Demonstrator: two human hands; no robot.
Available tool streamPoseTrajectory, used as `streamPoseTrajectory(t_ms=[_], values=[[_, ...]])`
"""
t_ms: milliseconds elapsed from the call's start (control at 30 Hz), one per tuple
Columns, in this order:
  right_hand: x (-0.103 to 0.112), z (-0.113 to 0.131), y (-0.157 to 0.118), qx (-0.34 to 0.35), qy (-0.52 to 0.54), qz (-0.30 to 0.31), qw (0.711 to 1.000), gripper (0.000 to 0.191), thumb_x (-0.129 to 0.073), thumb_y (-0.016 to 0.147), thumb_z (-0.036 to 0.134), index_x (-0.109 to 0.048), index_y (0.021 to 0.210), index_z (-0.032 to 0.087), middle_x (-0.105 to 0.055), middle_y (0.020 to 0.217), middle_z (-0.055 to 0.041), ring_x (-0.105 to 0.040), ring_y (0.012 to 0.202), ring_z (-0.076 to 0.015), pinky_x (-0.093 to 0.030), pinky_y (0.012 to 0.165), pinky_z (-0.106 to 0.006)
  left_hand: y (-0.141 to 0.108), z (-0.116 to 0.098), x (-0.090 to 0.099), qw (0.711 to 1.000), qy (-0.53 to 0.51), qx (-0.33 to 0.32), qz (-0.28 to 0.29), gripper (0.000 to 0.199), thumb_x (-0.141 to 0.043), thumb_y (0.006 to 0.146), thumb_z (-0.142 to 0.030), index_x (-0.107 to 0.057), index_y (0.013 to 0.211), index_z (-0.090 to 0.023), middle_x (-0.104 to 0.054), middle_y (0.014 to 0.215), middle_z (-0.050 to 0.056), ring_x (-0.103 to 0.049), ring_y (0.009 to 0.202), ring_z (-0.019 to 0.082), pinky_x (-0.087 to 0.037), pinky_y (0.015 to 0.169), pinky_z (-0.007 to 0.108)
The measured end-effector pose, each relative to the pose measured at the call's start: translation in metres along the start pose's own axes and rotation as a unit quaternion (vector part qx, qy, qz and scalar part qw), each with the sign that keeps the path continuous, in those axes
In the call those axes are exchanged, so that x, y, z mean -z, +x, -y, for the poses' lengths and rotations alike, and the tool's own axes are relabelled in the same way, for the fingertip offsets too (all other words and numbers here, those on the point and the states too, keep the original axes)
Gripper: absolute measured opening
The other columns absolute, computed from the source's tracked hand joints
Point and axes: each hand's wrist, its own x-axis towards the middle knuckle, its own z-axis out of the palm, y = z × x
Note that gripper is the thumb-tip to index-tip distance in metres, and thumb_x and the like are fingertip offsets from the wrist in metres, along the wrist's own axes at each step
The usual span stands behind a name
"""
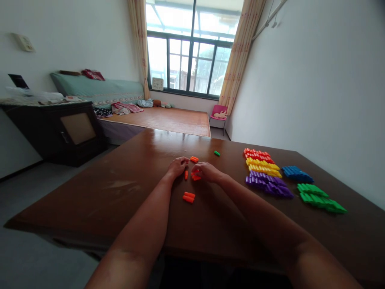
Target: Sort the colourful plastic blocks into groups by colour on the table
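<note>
My right hand curls over small orange plastic pieces, its fingertips closed on them at the table surface. Just across from it, my left hand rests on the table with its fingers bent together; whether anything is inside them is hidden. A single orange piece lies between the two hands. Beyond them sits an orange pair, side by side. Closer to me is another orange pair, also lying flat.
One green piece lies farther back. Toward the right are rows of red, yellow, purple, blue and green pieces. The brown table ends near a bed; a dark cabinet stands left.
</note>
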Motion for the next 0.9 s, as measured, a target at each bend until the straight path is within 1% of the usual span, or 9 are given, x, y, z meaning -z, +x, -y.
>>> streamPoseTrajectory(t_ms=[133, 233, 300, 400, 500, 567, 667, 767, 900], values=[[0.014, -0.022, -0.028, -0.145, 0.054, -0.005, 0.988, 0.012, -0.064, 0.084, 0.026, -0.070, 0.091, 0.019, -0.072, 0.080, -0.0016, -0.064, 0.071, -0.0137, -0.046, 0.065, -0.023, -0.001, -0.003, 0.002, 1.000, 0.024, 0.004, 0.008, 0.029, -0.052, 0.086, -0.020, -0.073, 0.106, -0.021, -0.075, 0.103, 0.005, -0.068, 0.092, 0.018, -0.051, 0.081, 0.026], [0.025, -0.034, -0.048, -0.210, 0.055, -0.006, 0.976, 0.016, -0.060, 0.087, 0.031, -0.069, 0.091, 0.018, -0.071, 0.075, -0.0017, -0.063, 0.067, -0.0136, -0.044, 0.061, -0.023, -0.002, -0.005, 0.004, 0.999, 0.035, 0.004, 0.012, 0.029, -0.053, 0.086, -0.021, -0.073, 0.106, -0.021, -0.075, 0.105, 0.005, -0.068, 0.092, 0.019, -0.051, 0.081, 0.027], [0.030, -0.037, -0.058, -0.218, 0.023, -0.040, 0.975, 0.017, -0.057, 0.089, 0.030, -0.069, 0.091, 0.018, -0.071, 0.080, -0.0034, -0.062, 0.070, -0.0143, -0.044, 0.064, -0.024, -0.003, -0.007, 0.006, 0.999, 0.042, 0.008, 0.013, 0.028, -0.054, 0.086, -0.023, -0.073, 0.106, -0.022, -0.074, 0.105, 0.004, -0.067, 0.092, 0.019, -0.051, 0.081, 0.027], [0.028, -0.028, -0.069, -0.179, -0.005, -0.095, 0.979, 0.019, -0.058, 0.089, 0.034, -0.068, 0.092, 0.018, -0.069, 0.091, -0.0056, -0.061, 0.076, -0.0145, -0.045, 0.070, -0.026, -0.004, -0.008, 0.008, 0.999, 0.046, 0.007, 0.017, 0.028, -0.053, 0.086, -0.024, -0.073, 0.107, -0.021, -0.074, 0.104, 0.004, -0.067, 0.092, 0.019, -0.051, 0.080, 0.026], [0.015, -0.012, -0.075, -0.115, -0.059, -0.096, 0.987, 0.029, -0.066, 0.083, 0.046, -0.067, 0.095, 0.019, -0.066, 0.099, -0.0086, -0.059, 0.091, -0.0199, -0.047, 0.080, -0.031, -0.002, -0.006, 0.007, 0.999, 0.050, 0.001, 0.019, 0.028, -0.053, 0.086, -0.025, -0.073, 0.106, -0.022, -0.075, 0.103, 0.003, -0.067, 0.091, 0.018, -0.051, 0.078, 0.025], [0.006, -0.005, -0.077, -0.094, -0.098, -0.091, 0.987, 0.031, -0.067, 0.082, 0.046, -0.066, 0.098, 0.019, -0.065, 0.103, -0.0109, -0.057, 0.101, -0.0240, -0.046, 0.087, -0.035, 0.000, -0.003, 0.006, 0.999, 0.051, -0.002, 0.018, 0.028, -0.053, 0.086, -0.027, -0.073, 0.106, -0.023, -0.075, 0.101, 0.002, -0.067, 0.091, 0.018, -0.051, 0.078, 0.025], [0.001, -0.008, -0.077, -0.149, -0.050, -0.103, 0.982, 0.025, -0.058, 0.089, 0.037, -0.062, 0.107, 0.020, -0.068, 0.100, -0.0095, -0.061, 0.092, -0.0209, -0.048, 0.082, -0.032, 0.003, 0.001, 0.005, 0.999, 0.049, -0.011, 0.021, 0.029, -0.052, 0.086, -0.027, -0.072, 0.106, -0.023, -0.075, 0.100, 0.002, -0.068, 0.090, 0.018, -0.051, 0.079, 0.026], [0.007, -0.024, -0.083, -0.225, 0.019, -0.120, 0.967, 0.025, -0.052, 0.092, 0.032, -0.060, 0.114, 0.022, -0.070, 0.098, -0.0063, -0.064, 0.082, -0.0170, -0.049, 0.076, -0.028, 0.003, 0.002, 0.006, 0.998, 0.050, -0.013, 0.026, 0.029, -0.052, 0.086, -0.027, -0.072, 0.107, -0.022, -0.075, 0.100, 0.003, -0.068, 0.090, 0.018, -0.051, 0.078, 0.026], [0.020, -0.043, -0.097, -0.216, -0.043, -0.081, 0.972, 0.028, -0.055, 0.090, 0.042, -0.068, 0.101, 0.020, -0.067, 0.109, -0.0109, -0.064, 0.094, -0.0220, -0.048, 0.084, -0.033, 0.002, -0.002, 0.008, 0.998, 0.059, -0.003, 0.028, 0.029, -0.052, 0.086, -0.029, -0.072, 0.106, -0.022, -0.075, 0.099, 0.003, -0.067, 0.090, 0.018, -0.050, 0.076, 0.025]])
